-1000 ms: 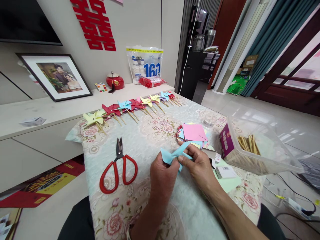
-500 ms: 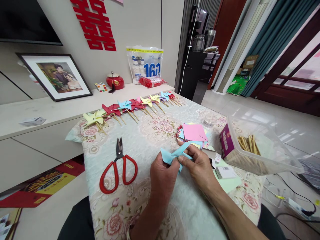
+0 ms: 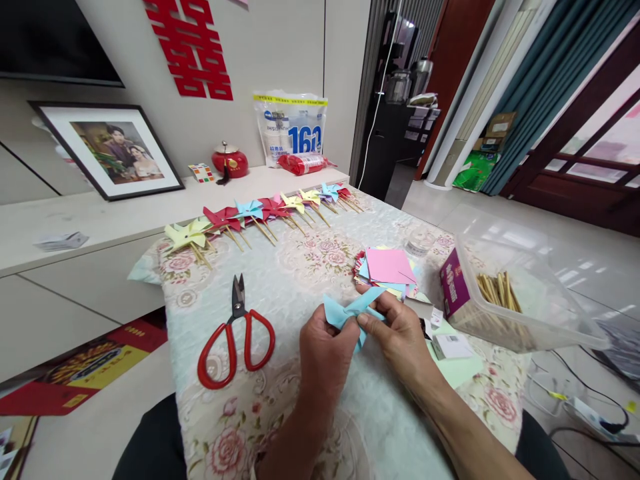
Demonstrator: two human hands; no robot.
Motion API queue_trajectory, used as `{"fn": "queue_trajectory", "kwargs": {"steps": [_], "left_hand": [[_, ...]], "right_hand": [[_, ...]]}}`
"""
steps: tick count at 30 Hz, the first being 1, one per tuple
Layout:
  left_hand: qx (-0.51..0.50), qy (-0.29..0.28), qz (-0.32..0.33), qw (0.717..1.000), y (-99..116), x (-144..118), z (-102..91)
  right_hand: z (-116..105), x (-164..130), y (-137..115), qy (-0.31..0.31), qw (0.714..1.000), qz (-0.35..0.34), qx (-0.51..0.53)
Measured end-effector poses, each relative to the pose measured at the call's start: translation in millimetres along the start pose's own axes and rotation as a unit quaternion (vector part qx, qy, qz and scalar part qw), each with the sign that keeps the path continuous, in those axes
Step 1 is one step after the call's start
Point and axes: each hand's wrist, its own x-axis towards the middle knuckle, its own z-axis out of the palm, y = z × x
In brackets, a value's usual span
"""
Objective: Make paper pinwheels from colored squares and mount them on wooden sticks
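A light blue paper pinwheel (image 3: pixel 345 311) is held just above the table between both hands. My left hand (image 3: pixel 327 350) pinches its left side and my right hand (image 3: pixel 397 333) pinches its centre from the right. Right behind the hands lies a stack of coloured paper squares (image 3: pixel 387 265) with a pink sheet on top. Red-handled scissors (image 3: pixel 235 337) lie shut on the floral tablecloth (image 3: pixel 280 273) to the left of my left hand. A row of finished pinwheels on sticks (image 3: pixel 250 213) runs along the far edge.
A clear plastic box of wooden sticks (image 3: pixel 500 293) lies at the right edge, with small white cartons (image 3: pixel 447 345) beside it. A small glass dish (image 3: pixel 419 241) stands behind the paper stack. A shelf with a framed photo (image 3: pixel 107 150) runs along the left.
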Motion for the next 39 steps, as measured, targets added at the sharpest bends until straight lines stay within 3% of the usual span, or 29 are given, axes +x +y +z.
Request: {"fn": "queue_trajectory", "kwargs": {"steps": [17, 24, 39], "left_hand": [[-0.038, -0.020, -0.013, 0.999, 0.5, -1.3, -0.2], [-0.143, -0.065, -0.017, 0.987, -4.1, -0.1, -0.3], [-0.139, -0.045, -0.020, 0.989, -5.5, 1.9, -2.4]], "right_hand": [[-3.7, -1.5, -0.7, -0.003, 1.000, 0.004, 0.013], [-4.7, -1.3, -4.7, -0.019, 0.999, 0.020, 0.033], [-3.5, -0.9, -4.9, -0.043, 0.995, 0.034, 0.080]]}}
